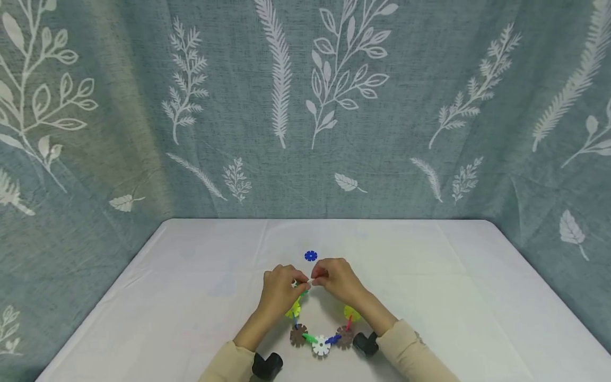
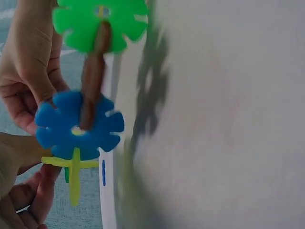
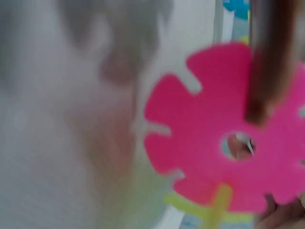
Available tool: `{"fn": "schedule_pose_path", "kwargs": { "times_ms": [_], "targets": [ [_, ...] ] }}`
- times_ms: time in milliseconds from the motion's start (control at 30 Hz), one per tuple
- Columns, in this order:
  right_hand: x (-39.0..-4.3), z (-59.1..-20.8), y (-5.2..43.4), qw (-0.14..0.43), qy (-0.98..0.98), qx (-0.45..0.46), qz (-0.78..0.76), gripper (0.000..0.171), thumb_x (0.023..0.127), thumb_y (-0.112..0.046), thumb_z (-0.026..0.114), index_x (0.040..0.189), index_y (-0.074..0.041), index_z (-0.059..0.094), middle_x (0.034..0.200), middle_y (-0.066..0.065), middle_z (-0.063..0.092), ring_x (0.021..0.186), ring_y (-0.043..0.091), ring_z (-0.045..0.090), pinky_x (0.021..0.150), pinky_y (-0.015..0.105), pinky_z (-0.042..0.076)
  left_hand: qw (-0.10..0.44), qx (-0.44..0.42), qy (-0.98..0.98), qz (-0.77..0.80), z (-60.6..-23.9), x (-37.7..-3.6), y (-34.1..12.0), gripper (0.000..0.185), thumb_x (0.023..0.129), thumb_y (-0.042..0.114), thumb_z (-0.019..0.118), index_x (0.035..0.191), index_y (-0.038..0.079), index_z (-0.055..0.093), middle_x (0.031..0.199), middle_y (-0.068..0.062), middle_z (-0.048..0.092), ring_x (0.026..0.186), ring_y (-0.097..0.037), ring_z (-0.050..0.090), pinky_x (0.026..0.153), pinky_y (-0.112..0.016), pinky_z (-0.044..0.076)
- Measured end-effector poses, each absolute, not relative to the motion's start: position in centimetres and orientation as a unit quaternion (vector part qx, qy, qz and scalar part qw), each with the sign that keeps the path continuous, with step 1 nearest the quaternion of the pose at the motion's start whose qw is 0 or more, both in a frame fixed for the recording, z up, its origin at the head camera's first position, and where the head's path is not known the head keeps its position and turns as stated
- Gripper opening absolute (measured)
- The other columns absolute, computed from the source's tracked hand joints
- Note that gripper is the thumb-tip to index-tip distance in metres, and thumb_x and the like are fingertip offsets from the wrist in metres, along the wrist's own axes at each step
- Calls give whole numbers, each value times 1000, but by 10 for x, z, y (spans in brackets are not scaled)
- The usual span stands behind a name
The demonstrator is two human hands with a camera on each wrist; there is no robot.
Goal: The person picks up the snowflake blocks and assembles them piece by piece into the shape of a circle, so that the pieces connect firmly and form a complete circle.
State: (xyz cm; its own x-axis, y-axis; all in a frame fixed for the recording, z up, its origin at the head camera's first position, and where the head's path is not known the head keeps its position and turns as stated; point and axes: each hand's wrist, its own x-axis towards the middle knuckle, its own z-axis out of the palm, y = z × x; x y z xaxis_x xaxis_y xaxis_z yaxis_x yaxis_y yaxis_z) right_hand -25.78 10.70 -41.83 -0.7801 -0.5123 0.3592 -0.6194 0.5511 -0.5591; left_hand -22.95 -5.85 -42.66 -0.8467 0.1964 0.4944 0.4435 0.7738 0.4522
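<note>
Head view: nearest the camera, a chain of flat plastic flower-shaped discs (image 1: 321, 339) lies in a curve on the white table (image 1: 191, 297), with brown, white, green and yellow pieces. Its two ends rise up to the hands. The left hand (image 1: 279, 292) and right hand (image 1: 336, 278) meet above the table, fingers curled, pinching the chain's top ends together. A loose dark blue flower disc (image 1: 311, 255) lies just behind them.

Left wrist view: a green disc (image 2: 97, 21), a brown disc on edge (image 2: 93, 81) and a blue disc (image 2: 76, 126) join up, held by fingers (image 2: 28, 71).

Right wrist view: a pink disc (image 3: 228, 129) fills the blurry picture
</note>
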Motion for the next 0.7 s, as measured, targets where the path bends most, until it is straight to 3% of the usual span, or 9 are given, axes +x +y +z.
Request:
{"fn": "schedule_pose_path", "kwargs": {
  "times_ms": [100,200,300,467,567,700],
  "targets": [
    [-270,-415,112,14,-865,315,389,11,78,2,67,90,2,68,87,15,69,76,20,68,64,18,50,222,-167,-922,-270,-427,-231,-63,7,68,15,79,67,15,71,63,6,64,61,-10,53,61,-28,32],
    [-288,-412,121,-15,-881,261,395,24,79,1,67,102,3,68,92,16,69,74,20,66,62,20,50,222,-156,-922,-277,-429,-231,-70,8,69,12,78,67,14,70,62,5,65,59,-9,54,61,-28,31],
    [-305,-415,124,-26,-908,204,366,29,78,-2,68,107,0,67,78,9,67,64,12,56,55,20,42,217,-146,-922,-285,-430,-230,-78,8,70,10,77,68,13,69,61,5,64,59,-9,53,61,-28,29],
    [-325,-429,115,-63,-931,187,306,33,81,-9,67,114,-6,65,61,-2,43,57,10,35,52,21,29,212,-126,-923,-296,-433,-229,-85,9,70,9,76,67,13,68,61,4,64,58,-10,54,61,-28,30],
    [-330,-433,106,-51,-942,185,276,32,77,-12,70,110,-9,68,64,-1,45,61,11,38,53,22,31,217,-122,-922,-297,-434,-230,-88,9,70,10,76,67,14,68,61,5,65,59,-10,56,62,-28,31],
    [-331,-430,95,-10,-948,175,265,23,68,-13,79,90,-10,73,78,3,56,71,14,49,59,28,39,241,-113,-918,-294,-432,-235,-93,7,70,9,76,68,13,70,61,4,65,60,-11,57,62,-30,33]
  ]
}}
